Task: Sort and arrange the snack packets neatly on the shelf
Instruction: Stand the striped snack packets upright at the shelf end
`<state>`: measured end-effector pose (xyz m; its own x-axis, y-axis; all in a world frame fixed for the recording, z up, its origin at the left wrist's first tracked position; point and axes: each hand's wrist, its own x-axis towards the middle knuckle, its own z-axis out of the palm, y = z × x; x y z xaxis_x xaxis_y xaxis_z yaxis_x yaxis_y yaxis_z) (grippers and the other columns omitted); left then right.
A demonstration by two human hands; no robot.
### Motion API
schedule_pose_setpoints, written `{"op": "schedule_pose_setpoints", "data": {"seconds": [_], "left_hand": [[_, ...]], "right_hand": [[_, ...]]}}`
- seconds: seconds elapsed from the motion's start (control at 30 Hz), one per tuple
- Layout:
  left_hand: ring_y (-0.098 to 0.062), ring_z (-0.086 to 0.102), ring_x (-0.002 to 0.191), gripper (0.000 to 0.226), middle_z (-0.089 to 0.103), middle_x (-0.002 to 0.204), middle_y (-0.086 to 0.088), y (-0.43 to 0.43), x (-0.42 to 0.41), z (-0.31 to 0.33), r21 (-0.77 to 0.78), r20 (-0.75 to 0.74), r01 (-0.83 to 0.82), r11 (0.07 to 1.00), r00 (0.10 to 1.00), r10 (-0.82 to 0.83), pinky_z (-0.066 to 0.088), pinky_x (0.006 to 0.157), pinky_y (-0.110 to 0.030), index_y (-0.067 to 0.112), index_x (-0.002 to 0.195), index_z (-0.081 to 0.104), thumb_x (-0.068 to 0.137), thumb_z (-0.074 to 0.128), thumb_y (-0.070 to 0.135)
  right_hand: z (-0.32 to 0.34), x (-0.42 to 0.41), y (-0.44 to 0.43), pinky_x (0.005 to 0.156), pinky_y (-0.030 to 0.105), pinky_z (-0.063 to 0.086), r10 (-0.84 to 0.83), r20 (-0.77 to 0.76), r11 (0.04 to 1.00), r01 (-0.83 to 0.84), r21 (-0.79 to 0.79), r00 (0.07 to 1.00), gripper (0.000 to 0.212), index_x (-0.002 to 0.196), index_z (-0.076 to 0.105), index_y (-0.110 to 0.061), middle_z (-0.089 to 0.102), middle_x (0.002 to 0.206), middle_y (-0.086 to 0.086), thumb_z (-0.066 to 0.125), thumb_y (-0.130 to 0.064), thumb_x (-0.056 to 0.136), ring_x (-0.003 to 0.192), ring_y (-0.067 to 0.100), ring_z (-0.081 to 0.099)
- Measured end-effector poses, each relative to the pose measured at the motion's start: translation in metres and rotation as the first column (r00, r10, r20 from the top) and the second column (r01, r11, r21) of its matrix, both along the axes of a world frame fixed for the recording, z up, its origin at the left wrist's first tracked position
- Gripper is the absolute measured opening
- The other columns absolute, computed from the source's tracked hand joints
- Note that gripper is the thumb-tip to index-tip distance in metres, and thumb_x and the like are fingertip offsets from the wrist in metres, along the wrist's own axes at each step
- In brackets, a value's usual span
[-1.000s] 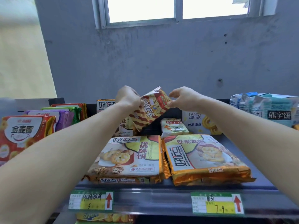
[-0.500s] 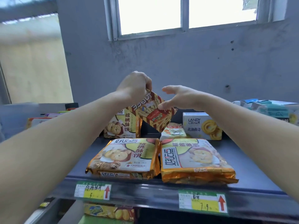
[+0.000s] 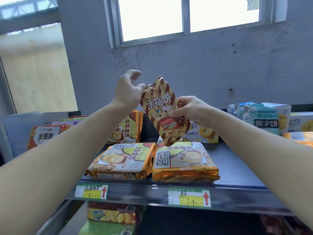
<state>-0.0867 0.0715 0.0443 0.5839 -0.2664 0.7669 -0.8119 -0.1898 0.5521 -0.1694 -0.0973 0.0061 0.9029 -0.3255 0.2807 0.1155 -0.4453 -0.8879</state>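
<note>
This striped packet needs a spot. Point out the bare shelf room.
Bare shelf lies right of the right gold packet, in front of the butter cookie box. Front centre is crowded: the walnut packet lies beside it. The left arm hides the left end.

Striped packet point(image 3: 162, 112), pinched in your right hand point(image 3: 191, 111): glossy plastic film, creased, with a sheen along its upper edge. Right front pack point(image 3: 184, 167) below it: gold metallic foil, very shiny, wrinkled at the near seam. Left front pack point(image 3: 122, 161): same foil edges, with a smoother printed face. Shelf point(image 3: 237, 163) in front of you: dark painted metal, smooth, semi-matt. Price labels point(image 3: 91, 190): matt paper. Cookie box point(image 3: 208, 133): smooth card. Wall point(image 3: 203, 68): rough, mottled, matt plaster, pitted in places.
</note>
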Motion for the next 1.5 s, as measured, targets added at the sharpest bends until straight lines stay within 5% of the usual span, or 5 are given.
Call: {"op": "schedule_pose_setpoints", "data": {"seconds": [0.2, 0.4, 0.8, 1.07, 1.5], "left_hand": [[-0.028, 0.051, 0.117, 0.072, 0.046, 0.133, -0.009, -0.013, -0.027, -0.018, 0.032, -0.579, 0.341, 0.94, 0.772, -0.26, 0.048, 0.094, -0.051, 0.015, 0.138, 0.03, 0.081, 0.065, 0.043], [-0.021, 0.069, 0.091, 0.054, 0.067, 0.105, -0.007, -0.06, -0.071, -0.026, -0.083, -0.613, 0.618, 0.781, 0.586, -0.53, 0.056, 0.08, -0.04, 0.015, 0.127, 0.042, 0.082, 0.07, 0.019], [-0.019, 0.069, 0.086, 0.038, 0.067, 0.108, -0.01, -0.165, -0.206, -0.012, -0.336, -0.464, 0.856, 0.393, 0.213, -0.86, 0.06, 0.063, -0.028, 0.005, 0.118, 0.055, 0.083, 0.067, 0.0], [-0.013, 0.067, 0.078, 0.043, 0.067, 0.107, -0.01, -0.258, -0.262, -0.018, -0.331, -0.44, 0.87, 0.366, 0.202, -0.875, 0.055, 0.055, -0.019, 0.004, 0.124, 0.057, 0.082, 0.064, -0.007], [-0.019, 0.068, 0.086, 0.046, 0.066, 0.108, -0.009, -0.42, -0.305, -0.025, -0.098, -0.493, 0.773, 0.627, 0.51, -0.705, 0.058, 0.068, -0.027, 0.01, 0.13, 0.055, 0.085, 0.064, 0.002]], "right_hand": [[-0.003, -0.041, -0.013, 0.085, 0.044, 0.056, -0.084, 0.078, 0.981, 0.068, 0.181, 0.993, 0.036, 0.112, 0.061, -0.007, 0.071, 0.104, 0.012, 0.073, -0.007, 0.079, 0.094, 0.027, 0.07], [0.007, -0.107, -0.022, 0.08, 0.042, 0.058, -0.301, 0.165, 0.937, 0.258, 0.237, 0.939, 0.047, 0.121, 0.052, -0.008, 0.066, 0.113, 0.012, 0.073, -0.011, 0.08, 0.097, 0.027, 0.068], [0.022, -0.273, -0.067, 0.088, 0.043, 0.054, -0.64, 0.358, 0.766, 0.603, 0.223, 0.68, 0.031, 0.104, 0.054, -0.011, 0.062, 0.117, 0.018, 0.071, -0.002, 0.08, 0.104, 0.031, 0.064], [0.015, -0.331, -0.146, 0.054, 0.011, 0.051, -0.681, 0.406, 0.711, 0.682, 0.17, 0.609, 0.029, 0.109, 0.056, -0.005, 0.063, 0.09, 0.001, 0.065, 0.005, 0.083, 0.076, 0.007, 0.062], [0.003, -0.361, -0.332, 0.066, 0.018, 0.051, -0.639, 0.264, 0.766, 0.63, 0.13, 0.722, 0.033, 0.118, 0.061, -0.001, 0.064, 0.103, 0.005, 0.065, -0.001, 0.085, 0.087, 0.015, 0.061]]}}
